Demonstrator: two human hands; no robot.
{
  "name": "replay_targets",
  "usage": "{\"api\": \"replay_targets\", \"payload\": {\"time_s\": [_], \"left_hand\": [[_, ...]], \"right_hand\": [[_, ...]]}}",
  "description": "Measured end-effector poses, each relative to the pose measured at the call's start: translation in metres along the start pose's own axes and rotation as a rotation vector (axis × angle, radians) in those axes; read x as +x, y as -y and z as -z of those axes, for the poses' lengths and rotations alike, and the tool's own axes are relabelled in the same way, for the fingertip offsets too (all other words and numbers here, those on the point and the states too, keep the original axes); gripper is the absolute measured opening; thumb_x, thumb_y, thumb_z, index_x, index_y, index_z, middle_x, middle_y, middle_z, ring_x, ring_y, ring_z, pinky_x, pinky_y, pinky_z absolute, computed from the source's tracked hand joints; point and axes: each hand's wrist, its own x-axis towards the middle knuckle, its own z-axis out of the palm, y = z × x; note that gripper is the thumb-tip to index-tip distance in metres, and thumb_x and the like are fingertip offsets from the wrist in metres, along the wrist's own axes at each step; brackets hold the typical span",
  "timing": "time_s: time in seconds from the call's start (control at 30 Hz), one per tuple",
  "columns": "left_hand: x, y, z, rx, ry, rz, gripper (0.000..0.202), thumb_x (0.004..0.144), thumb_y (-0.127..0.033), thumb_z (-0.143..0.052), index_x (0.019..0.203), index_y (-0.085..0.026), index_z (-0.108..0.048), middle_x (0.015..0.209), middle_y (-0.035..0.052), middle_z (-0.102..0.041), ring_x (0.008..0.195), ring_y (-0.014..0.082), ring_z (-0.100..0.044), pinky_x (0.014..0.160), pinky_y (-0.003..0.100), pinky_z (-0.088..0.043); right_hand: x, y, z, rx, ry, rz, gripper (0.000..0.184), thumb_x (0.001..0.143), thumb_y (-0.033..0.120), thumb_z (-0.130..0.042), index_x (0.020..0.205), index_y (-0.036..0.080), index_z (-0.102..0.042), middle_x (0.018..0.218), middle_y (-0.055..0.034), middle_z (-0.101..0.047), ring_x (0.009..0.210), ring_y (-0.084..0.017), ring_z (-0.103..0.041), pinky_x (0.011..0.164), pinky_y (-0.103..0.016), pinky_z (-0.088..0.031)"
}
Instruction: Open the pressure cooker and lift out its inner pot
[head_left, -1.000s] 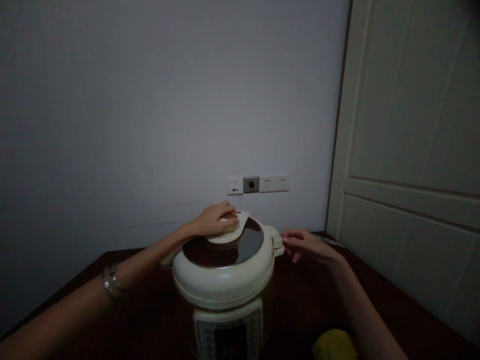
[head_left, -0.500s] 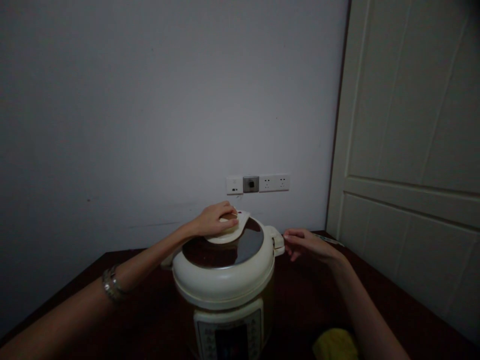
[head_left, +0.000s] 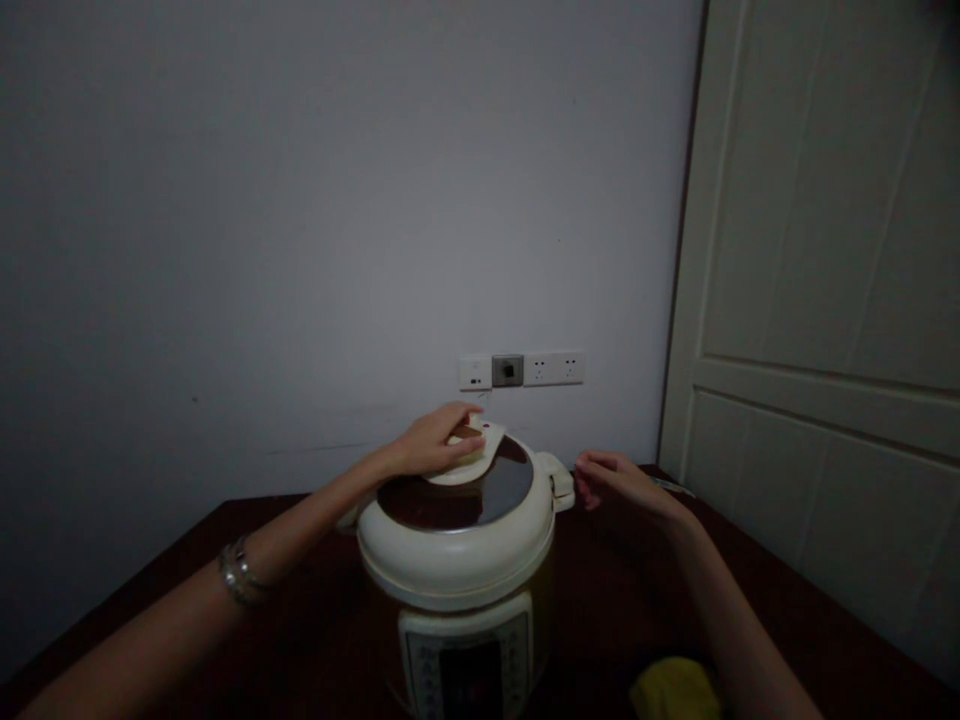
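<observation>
A cream electric pressure cooker (head_left: 459, 590) stands on a dark wooden table (head_left: 787, 620), its control panel facing me. Its lid (head_left: 457, 545) has a dark glossy top and a cream handle (head_left: 472, 462) across the middle. My left hand (head_left: 435, 440) lies over that handle and grips it; a metal bracelet is on the wrist. My right hand (head_left: 619, 480) hovers just right of the cooker's side lug (head_left: 559, 483), fingers loosely curled, holding nothing.
A row of wall sockets and a switch (head_left: 521, 370) sits on the grey wall behind the cooker. A cream panelled door (head_left: 825, 300) fills the right side. A yellow object (head_left: 675, 688) lies on the table at the bottom edge, near my right forearm.
My right hand has drawn slightly away from the cooker's side lug and lifted a little. My left hand stays on the lid handle. The view has shifted slightly.
</observation>
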Motion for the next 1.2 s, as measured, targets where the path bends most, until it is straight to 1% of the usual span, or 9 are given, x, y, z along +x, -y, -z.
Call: {"api": "replay_targets", "payload": {"time_s": [0.13, 0.3, 0.4, 0.47, 0.53, 0.7, 0.87, 1.03, 1.2], "left_hand": [[0.0, 0.013, 0.02, -0.247, -0.276, 0.109, 0.053, 0.086, -0.044, -0.042, 0.131, -0.017, -0.035, 0.111, 0.0104, -0.054, 0.102, 0.0174, -0.053, 0.088, 0.033, -0.043], [-0.039, 0.051, 0.054, -0.29, -0.618, 0.395, 0.043, 0.075, -0.046, -0.051, 0.105, -0.016, -0.056, 0.105, 0.0095, -0.059, 0.093, 0.0199, -0.057, 0.076, 0.032, -0.047], [-0.078, 0.077, 0.047, -0.378, -0.653, 0.686, 0.037, 0.076, -0.043, -0.047, 0.098, -0.014, -0.057, 0.097, 0.0096, -0.061, 0.081, 0.0187, -0.06, 0.062, 0.027, -0.047], [-0.098, 0.091, 0.032, -0.336, -0.659, 0.901, 0.037, 0.075, -0.037, -0.049, 0.103, -0.013, -0.054, 0.096, 0.0111, -0.06, 0.074, 0.0177, -0.061, 0.055, 0.025, -0.046], [-0.112, 0.098, 0.016, -0.362, -0.656, 0.987, 0.047, 0.076, -0.037, -0.051, 0.115, -0.012, -0.047, 0.102, 0.0129, -0.059, 0.07, 0.0159, -0.061, 0.055, 0.025, -0.047], [-0.116, 0.093, -0.009, -0.463, -0.575, 1.038, 0.052, 0.081, -0.038, -0.047, 0.124, -0.008, -0.041, 0.108, 0.018, -0.059, 0.07, 0.0159, -0.064, 0.062, 0.027, -0.05], [-0.111, 0.091, -0.023, -0.354, -0.499, 0.98, 0.042, 0.079, -0.037, -0.047, 0.111, -0.011, -0.051, 0.101, 0.0154, -0.065, 0.089, 0.0232, -0.065, 0.076, 0.033, -0.05], [-0.113, 0.101, -0.03, -0.343, -0.472, 0.895, 0.029, 0.072, -0.036, -0.047, 0.089, -0.016, -0.059, 0.099, 0.0124, -0.068, 0.099, 0.0246, -0.062, 0.086, 0.034, -0.047], [-0.117, 0.11, -0.033, -0.386, -0.424, 0.78, 0.025, 0.066, -0.037, -0.045, 0.071, -0.02, -0.063, 0.081, 0.0073, -0.07, 0.084, 0.0252, -0.063, 0.082, 0.036, -0.047]], "right_hand": [[0.004, 0.005, -0.003, -0.032, -0.099, 0.063, 0.047, 0.07, 0.064, -0.061, 0.068, 0.017, -0.053, 0.061, 0.0011, -0.057, 0.051, -0.01, -0.053, 0.053, -0.026, -0.046], [-0.009, 0.03, -0.021, -0.273, -0.459, 0.333, 0.042, 0.079, 0.059, -0.054, 0.065, 0.019, -0.053, 0.059, -0.0001, -0.054, 0.055, -0.012, -0.051, 0.055, -0.026, -0.042], [-0.021, 0.055, -0.044, -0.333, -0.587, 0.493, 0.037, 0.085, 0.053, -0.049, 0.067, 0.021, -0.053, 0.059, -0.0011, -0.054, 0.056, -0.013, -0.051, 0.055, -0.026, -0.042], [-0.02, 0.074, -0.061, -0.425, -0.541, 0.555, 0.034, 0.087, 0.048, -0.046, 0.068, 0.021, -0.053, 0.06, -0.0021, -0.056, 0.056, -0.014, -0.052, 0.055, -0.026, -0.042], [-0.01, 0.093, -0.078, -0.577, -0.455, 0.621, 0.027, 0.088, 0.041, -0.047, 0.072, 0.02, -0.055, 0.065, -0.0033, -0.059, 0.06, -0.015, -0.054, 0.057, -0.026, -0.043], [0.036, 0.13, -0.119, -0.997, -0.244, 0.814, 0.02, 0.089, 0.026, -0.043, 0.083, 0.015, -0.059, 0.082, -0.006, -0.062, 0.073, -0.015, -0.056, 0.067, -0.027, -0.042], [0.068, 0.138, -0.152, -1.377, -0.04, 0.792, 0.031, 0.093, 0.035, -0.043, 0.107, 0.013, -0.061, 0.109, -0.0134, -0.061, 0.092, -0.021, -0.058, 0.076, -0.03, -0.043], [0.078, 0.13, -0.157, -1.406, 0.042, 0.718, 0.038, 0.095, 0.04, -0.038, 0.113, 0.014, -0.059, 0.111, -0.0138, -0.063, 0.095, -0.022, -0.06, 0.076, -0.031, -0.044], [0.072, 0.126, -0.153, -1.323, 0.054, 0.64, 0.043, 0.095, 0.045, -0.036, 0.112, 0.013, -0.06, 0.103, -0.0134, -0.067, 0.092, -0.022, -0.061, 0.076, -0.03, -0.043]]}}
